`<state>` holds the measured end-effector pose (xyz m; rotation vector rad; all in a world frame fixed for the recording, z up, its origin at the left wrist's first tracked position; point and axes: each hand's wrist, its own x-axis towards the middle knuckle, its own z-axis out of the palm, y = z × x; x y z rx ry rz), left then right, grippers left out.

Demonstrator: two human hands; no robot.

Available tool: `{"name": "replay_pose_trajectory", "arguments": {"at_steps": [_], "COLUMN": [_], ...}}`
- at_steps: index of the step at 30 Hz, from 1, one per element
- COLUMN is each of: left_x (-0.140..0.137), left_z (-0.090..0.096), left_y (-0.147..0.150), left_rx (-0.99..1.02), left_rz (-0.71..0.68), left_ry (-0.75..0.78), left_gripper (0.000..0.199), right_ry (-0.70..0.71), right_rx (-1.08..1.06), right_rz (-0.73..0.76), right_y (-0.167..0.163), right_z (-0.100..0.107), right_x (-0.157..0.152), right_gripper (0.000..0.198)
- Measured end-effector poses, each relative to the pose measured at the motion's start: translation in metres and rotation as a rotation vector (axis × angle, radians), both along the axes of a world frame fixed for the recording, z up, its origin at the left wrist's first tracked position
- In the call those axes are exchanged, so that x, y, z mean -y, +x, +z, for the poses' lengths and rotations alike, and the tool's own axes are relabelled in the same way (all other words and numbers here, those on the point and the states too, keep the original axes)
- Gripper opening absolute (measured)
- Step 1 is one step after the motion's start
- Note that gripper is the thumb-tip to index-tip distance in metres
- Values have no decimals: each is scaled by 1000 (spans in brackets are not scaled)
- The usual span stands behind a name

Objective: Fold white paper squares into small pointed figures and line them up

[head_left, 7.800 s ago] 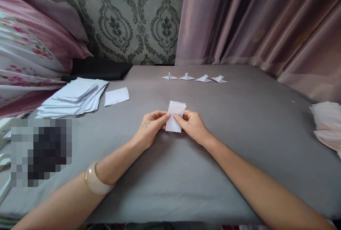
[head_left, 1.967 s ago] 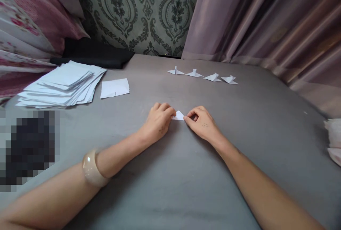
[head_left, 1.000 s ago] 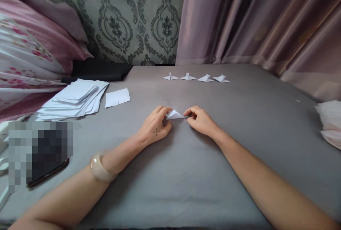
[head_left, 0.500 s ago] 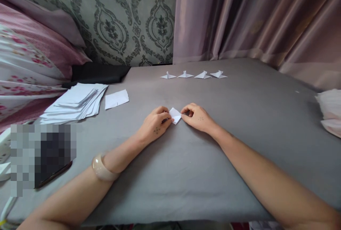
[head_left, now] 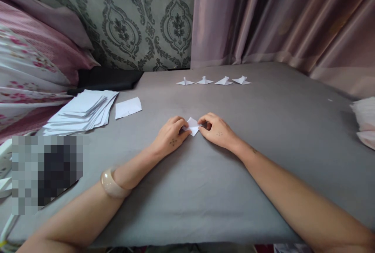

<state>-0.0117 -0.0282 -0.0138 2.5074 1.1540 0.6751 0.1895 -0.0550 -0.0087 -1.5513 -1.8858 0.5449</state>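
Both hands meet near the centre of the frame, each in a narrow pinch on the same small folded paper [head_left: 192, 126]: left hand [head_left: 172, 135] with thumb and fingers at its left corner, right hand [head_left: 216, 131] with thumb and forefinger at its right corner. From my remote station I log the paper low over the grey tablecloth [head_left: 205, 194]; I cannot tell whether its underside touches the cloth. Latest change: one second ago I saw a flat triangle with its peak pointing up the frame; now it shows a four-sided, diamond-like outline, with a lower point below the line between the hands. I judge that the triangle has been spread into a new shape, so the folding looks partway along. Against half a second ago the outline is much the same, though a line across the middle reads more clearly, perhaps a crease under pressure. Against the first frame, where a tall rectangle stood between the thumbs, the piece is plainly more compact. Unchanged apart from slight camera drift: the row of winged paper figures [head_left: 204, 81], four in all, at upper centre to right; the paper stack [head_left: 82, 114] at left; and the single sheet [head_left: 128, 108] just beside it.
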Motion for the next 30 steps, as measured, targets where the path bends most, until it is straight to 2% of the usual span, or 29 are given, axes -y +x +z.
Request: {"name": "replay_pose_trajectory", "arguments": {"at_steps": [15, 23, 30], "left_x": [-1, 0, -1], "left_z": [-2, -2, -5], "left_y": [0, 0, 0], "left_rx": [-17, 1, 10], "left_rz": [24, 27, 22], "left_ry": [-1, 5, 19], "left_gripper": [21, 24, 24], "right_ry": [6, -89, -100], "right_rx": [2, -112, -133], "right_rz": [-4, -13, -58], "right_y": [2, 1, -1], "right_z": [1, 6, 8], "right_x": [0, -1, -1], "right_gripper": [12, 15, 21]}}
